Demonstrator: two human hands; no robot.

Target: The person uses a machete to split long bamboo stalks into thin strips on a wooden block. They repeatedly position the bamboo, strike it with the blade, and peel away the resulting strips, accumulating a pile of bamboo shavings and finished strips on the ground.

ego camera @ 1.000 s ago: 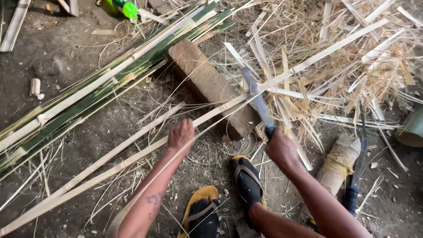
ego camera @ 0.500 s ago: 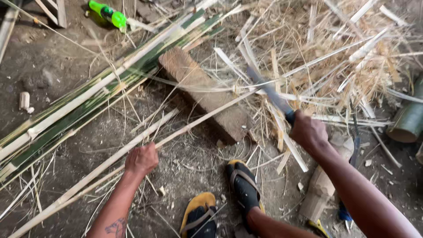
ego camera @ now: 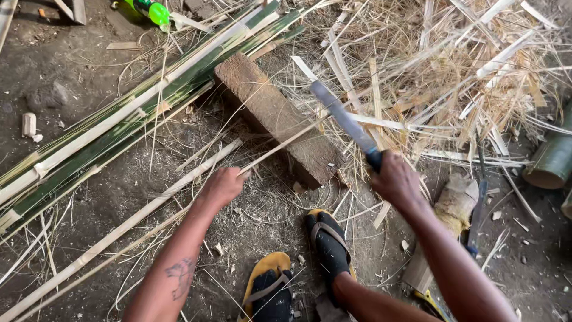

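bamboo strip (ego camera: 280, 146) in left hand (ego camera: 223, 186) | wooden block (ego camera: 277, 116) beneath | right hand (ego camera: 396, 179) grips knife (ego camera: 345, 124)

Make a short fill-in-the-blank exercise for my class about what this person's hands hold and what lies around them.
1. The right hand grips a long ____ by its handle.
2. The left hand holds a thin bamboo strip that lies across a ____ block.
3. The bottle at the top edge is bright ____.
4. Both feet wear ____ with yellow soles.

Missing words: knife; wooden; green; sandals
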